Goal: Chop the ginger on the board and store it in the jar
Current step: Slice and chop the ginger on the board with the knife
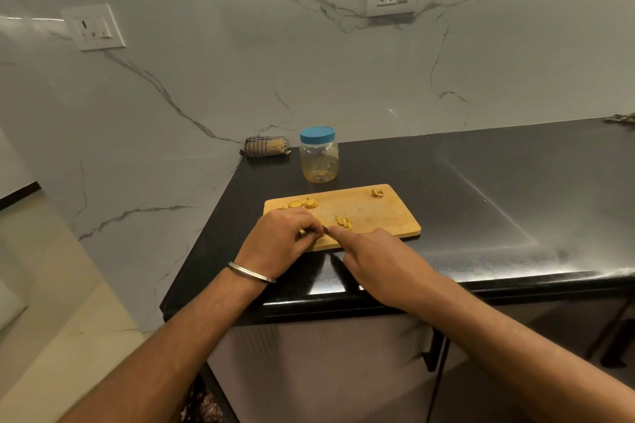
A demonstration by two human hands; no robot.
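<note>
Illumination was dim and soft. Glare streaked the glossy tabletop and the marble wall. Wide-angle distortion curved the edges.

Bare forearms, no sleeves; thin metal bangle on L wrist

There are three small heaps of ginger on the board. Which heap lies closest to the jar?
The small heap at the board's far right corner is closest to the jar. It is the smallest; the others lie far left and mid-board by the hands.

Single head-worn wide-angle view, looking forward and down from close above the counter corner, facing the marble wall.
</note>
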